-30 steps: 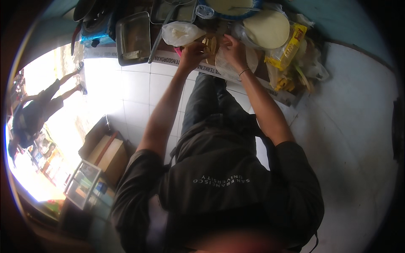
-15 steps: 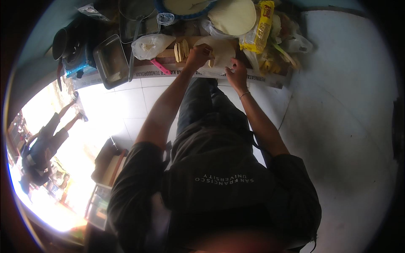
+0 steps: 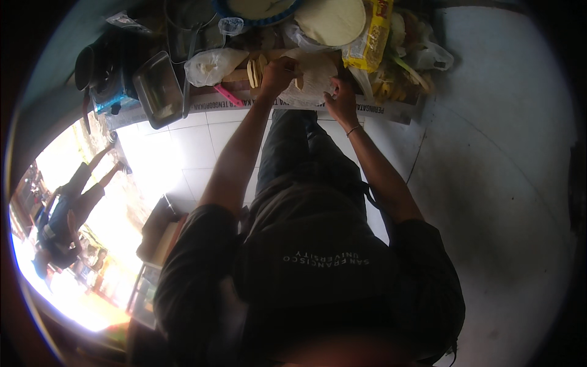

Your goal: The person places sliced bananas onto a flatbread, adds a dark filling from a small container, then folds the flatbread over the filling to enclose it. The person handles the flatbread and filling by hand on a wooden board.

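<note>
A thin, whitish round wrapper sheet (image 3: 313,72) lies crinkled on the wooden board in front of me. My left hand (image 3: 279,74) is closed on a pale banana slice (image 3: 299,82), held over the sheet's left part. At the sheet's right edge is my right hand (image 3: 342,103), thumb and forefinger apart; whether they touch the sheet is hard to see. Several more banana slices (image 3: 255,71) stand close together just left of my left hand. A pink-handled knife (image 3: 227,95) lies by the board's near edge, its blade not visible.
Behind the sheet sit a stack of round wrappers (image 3: 333,23) and a blue-rimmed basin (image 3: 260,9). Yellow packaging (image 3: 372,40) and yellow bananas (image 3: 386,88) are at right. Leftward are a plastic bag (image 3: 214,66), a metal tray (image 3: 158,88) and a stove (image 3: 110,82). Another person (image 3: 67,214) stands far left.
My left hand has shifted slightly left and away from me, still with the banana slice. My right hand has moved a little, its forefinger more bent. The whole view has shifted slightly.
</note>
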Demonstrator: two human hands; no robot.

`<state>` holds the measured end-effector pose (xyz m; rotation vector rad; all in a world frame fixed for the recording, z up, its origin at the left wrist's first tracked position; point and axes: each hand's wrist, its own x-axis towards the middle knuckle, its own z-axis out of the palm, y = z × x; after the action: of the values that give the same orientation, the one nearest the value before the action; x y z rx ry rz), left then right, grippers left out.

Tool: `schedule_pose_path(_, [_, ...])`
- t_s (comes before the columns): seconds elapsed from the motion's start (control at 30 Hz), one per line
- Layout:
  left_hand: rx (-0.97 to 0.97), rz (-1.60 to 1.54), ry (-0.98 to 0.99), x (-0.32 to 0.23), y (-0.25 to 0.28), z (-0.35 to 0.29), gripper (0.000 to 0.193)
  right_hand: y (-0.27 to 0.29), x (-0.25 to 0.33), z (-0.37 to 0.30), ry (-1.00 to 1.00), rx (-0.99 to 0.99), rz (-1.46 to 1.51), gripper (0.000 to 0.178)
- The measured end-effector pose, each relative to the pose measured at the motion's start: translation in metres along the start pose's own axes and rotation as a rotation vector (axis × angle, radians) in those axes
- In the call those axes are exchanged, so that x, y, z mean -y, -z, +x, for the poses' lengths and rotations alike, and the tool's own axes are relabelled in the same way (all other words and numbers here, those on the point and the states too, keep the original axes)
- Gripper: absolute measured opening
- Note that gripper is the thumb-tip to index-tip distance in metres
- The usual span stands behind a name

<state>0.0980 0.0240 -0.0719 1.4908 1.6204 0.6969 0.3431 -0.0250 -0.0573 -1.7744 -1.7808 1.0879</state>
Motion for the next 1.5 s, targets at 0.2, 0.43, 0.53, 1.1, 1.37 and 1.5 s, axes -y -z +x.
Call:
schedule_pose_path(0.2, [-0.021,0.026,0.126,-0.005,0.023,-0.015,0.042,-0.004,0.001,-0.002,0.009,-0.045,0.041,0.053])
schedule_pose_path(0.43, [-0.082,0.093,0.145,-0.005,0.020,-0.021,0.040,-0.001,0.003,0.002,0.048,-0.054,-0.034,0.056])
schedule_pose_path(0.53, [-0.064,0.155,0.176,-0.004,0.017,-0.021,0.042,-0.002,0.004,0.013,0.143,-0.087,-0.106,0.060])
schedule_pose_path(1.1, [-0.096,0.089,0.105,-0.007,0.022,-0.032,0.031,0.002,0.018,0.027,0.077,-0.010,-0.118,0.065])
schedule_pose_path(1.37, [-0.124,0.211,0.055,-0.010,0.021,-0.038,0.014,-0.001,0.010,0.028,0.147,-0.053,-0.151,0.065])
schedule_pose_path(1.5, [-0.140,0.214,0.018,-0.011,0.019,-0.039,0.010,-0.001,0.010,0.028,0.150,-0.054,-0.142,0.064])
